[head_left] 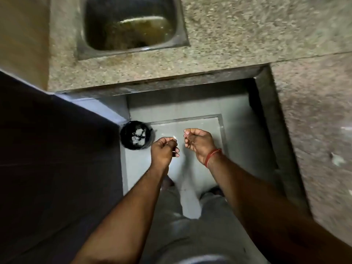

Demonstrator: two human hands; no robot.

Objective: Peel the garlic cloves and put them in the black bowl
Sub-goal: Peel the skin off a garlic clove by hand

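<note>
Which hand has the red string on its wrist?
The right hand wears the red thread round its wrist. The left hand, nearer the black bin, has a bare wrist.

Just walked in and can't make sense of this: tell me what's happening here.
A person stands at a granite counter with a steel sink, both hands held out over the floor. The left hand pinches a small whitish scrap, probably garlic skin, beside a black container on the floor that holds pale scraps. The right hand, a red thread at its wrist, has its fingers curled; what it holds is too small to tell. No black bowl is identifiable with certainty.
</note>
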